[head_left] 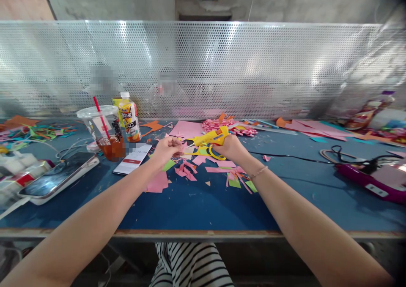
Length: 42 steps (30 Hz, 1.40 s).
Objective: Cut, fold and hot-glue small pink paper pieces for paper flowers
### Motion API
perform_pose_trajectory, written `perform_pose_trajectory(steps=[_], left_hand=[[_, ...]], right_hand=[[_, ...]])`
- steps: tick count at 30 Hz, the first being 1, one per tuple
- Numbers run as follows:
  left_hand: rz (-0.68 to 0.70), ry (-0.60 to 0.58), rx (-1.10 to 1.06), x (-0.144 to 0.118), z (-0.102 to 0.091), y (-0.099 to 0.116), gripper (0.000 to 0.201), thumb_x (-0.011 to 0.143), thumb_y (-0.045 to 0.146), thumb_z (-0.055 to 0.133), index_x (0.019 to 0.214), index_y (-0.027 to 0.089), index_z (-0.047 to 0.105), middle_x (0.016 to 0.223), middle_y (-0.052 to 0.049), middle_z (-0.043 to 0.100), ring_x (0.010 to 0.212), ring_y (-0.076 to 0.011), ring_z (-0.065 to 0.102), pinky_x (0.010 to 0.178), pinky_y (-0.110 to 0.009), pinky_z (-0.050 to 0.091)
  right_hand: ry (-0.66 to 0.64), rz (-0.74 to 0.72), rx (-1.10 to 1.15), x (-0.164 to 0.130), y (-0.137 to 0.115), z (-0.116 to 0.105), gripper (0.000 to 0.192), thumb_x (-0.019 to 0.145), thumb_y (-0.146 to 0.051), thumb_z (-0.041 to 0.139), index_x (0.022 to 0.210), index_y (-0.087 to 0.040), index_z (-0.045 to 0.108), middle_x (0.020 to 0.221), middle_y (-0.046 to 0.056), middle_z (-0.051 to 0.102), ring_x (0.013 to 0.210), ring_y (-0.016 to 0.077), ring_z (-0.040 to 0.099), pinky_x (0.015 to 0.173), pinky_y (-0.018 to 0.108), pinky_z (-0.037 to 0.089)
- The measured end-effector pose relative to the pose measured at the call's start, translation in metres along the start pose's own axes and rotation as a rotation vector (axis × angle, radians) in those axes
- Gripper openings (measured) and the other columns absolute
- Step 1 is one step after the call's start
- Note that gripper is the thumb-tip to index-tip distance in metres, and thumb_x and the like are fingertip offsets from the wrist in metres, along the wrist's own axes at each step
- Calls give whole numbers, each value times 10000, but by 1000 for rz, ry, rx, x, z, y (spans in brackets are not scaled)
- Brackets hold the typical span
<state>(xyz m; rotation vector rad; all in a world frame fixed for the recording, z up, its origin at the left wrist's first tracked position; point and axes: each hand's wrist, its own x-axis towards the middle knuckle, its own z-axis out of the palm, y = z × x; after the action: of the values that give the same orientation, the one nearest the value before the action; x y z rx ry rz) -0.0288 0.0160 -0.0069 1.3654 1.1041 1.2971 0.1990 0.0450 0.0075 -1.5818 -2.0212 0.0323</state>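
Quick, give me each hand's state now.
Left hand: closed, pinching a small pink paper piece.
Right hand: closed on the yellow glue gun.

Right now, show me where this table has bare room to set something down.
Free: the blue strip along the near table edge, between the forearms, and the patch between the black cable and that edge. Crowded: paper scraps under both hands, phones and cup at left.
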Motion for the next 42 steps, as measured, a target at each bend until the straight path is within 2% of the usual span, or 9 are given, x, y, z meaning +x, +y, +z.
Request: perform_pose_trajectory(steps=[12,22,31,42], left_hand=[[29,-8,26,2,2,-2,103,643,151,638,713,145,563,662,-24,608,601,-123,608,621,-278,501],[47,-20,10,-2,4,3,122,642,178,642,650,152,524,597,16,552,510,-77,548,568,-244,464],[43,-29,82,-1,4,3,109,650,178,633,660,153,527,620,10,555,524,-73,537,530,-220,446],[42,-44,0,-1,6,1,122,641,183,645,676,151,532,609,4,567,570,-95,556,618,-267,480]], right_hand=[[-8,-10,9,-2,-4,-3,216,683,-295,524,560,-121,557,456,9,471,407,74,385,395,218,279],[8,-27,-34,-2,-3,-3,234,676,-296,525,507,-134,518,433,7,446,408,79,367,397,229,268],[19,-14,75,-1,0,-3,167,662,-272,526,648,-122,599,537,19,546,450,89,453,416,210,317],[-2,-25,86,-1,0,-4,131,656,-229,537,677,-124,612,610,42,601,497,95,495,441,195,340]])
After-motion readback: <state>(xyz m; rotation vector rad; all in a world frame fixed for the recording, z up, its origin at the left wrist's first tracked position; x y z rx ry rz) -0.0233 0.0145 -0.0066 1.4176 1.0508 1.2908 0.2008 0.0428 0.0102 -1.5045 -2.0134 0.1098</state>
